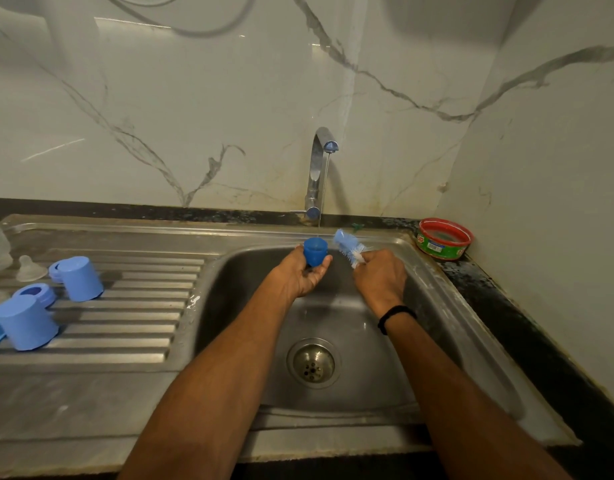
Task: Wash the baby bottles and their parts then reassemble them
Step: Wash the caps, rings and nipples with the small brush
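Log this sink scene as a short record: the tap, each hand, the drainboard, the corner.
tap: running a thin stream
left hand: holds dark blue cap under the stream
right hand: grips bottle brush, bristles beside the cap
drainboard: two pale blue caps, clear nipple
right corner: red-rimmed tub

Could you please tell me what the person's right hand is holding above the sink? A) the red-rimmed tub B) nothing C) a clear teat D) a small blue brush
D: the right hand holds a small blue brush by its stem, beside the blue cap in the left hand.
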A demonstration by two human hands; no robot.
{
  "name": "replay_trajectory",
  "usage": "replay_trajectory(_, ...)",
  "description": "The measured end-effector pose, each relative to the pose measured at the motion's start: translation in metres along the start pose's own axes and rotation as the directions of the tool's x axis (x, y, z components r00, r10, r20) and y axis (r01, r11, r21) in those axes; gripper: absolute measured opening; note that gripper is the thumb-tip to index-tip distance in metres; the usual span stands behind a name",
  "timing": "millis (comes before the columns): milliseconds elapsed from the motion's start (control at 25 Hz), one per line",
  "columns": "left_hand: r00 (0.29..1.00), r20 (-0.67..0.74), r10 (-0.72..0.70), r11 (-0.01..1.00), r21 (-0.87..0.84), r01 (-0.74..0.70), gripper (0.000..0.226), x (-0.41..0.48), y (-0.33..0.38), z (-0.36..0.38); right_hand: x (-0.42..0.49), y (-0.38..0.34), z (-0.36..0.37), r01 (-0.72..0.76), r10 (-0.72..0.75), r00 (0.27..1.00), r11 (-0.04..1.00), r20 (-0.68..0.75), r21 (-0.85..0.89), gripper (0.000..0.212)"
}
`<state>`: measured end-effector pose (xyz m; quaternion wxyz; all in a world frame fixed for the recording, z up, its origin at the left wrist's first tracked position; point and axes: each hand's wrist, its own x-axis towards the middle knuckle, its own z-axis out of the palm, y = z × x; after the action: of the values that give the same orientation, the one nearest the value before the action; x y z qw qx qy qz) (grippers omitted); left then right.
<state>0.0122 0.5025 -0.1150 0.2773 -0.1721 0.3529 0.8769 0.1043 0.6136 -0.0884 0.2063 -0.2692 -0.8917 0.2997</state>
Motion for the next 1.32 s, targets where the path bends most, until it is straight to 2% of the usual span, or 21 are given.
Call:
replay_trajectory(320,0.997,0.04,0.069,0.997,-0.035,-0.067,0.051,-0.003,0.002,0.008,-0.001,-0.001,-0.002,0.014,-0.014,1.0,0.999,0.019,-0.028,0.024)
replay_trajectory(480,0.988,0.033,0.15,0.989,-0.022,-0.15,0.043,-0.002,0.004,0.008,-0.001,0.0,-0.002,0.022,-0.022,1.0,1.0,0.014,-0.019,0.027)
replay_trajectory(680,0.97,-0.001,0.242,0.968,-0.073,-0.242,0.05,0.003,0.006,0.008,-0.002,0.001,-0.003,0.024,-0.023,1.0,1.0,0.018,-0.01,0.029)
replay_trajectory(1040,0.975,0.032,0.219,0.972,-0.099,-0.215,0.046,0.002,0.006,0.011,-0.001,0.0,-0.004,0.022,-0.023,0.999,1.0,0.025,0.004,0.027)
replay_trajectory(1200,0.948,-0.016,0.317,0.948,0.046,-0.316,0.037,-0.001,0.0,0.012,-0.001,0.002,-0.004,0.034,-0.034,0.999,0.999,0.032,-0.001,0.025)
replay_trajectory(1320,0.888,-0.04,0.458,0.856,0.288,-0.429,0.031,0.003,-0.011,0.009,-0.002,0.002,-0.002,0.04,-0.04,0.999,0.999,0.031,-0.006,0.026)
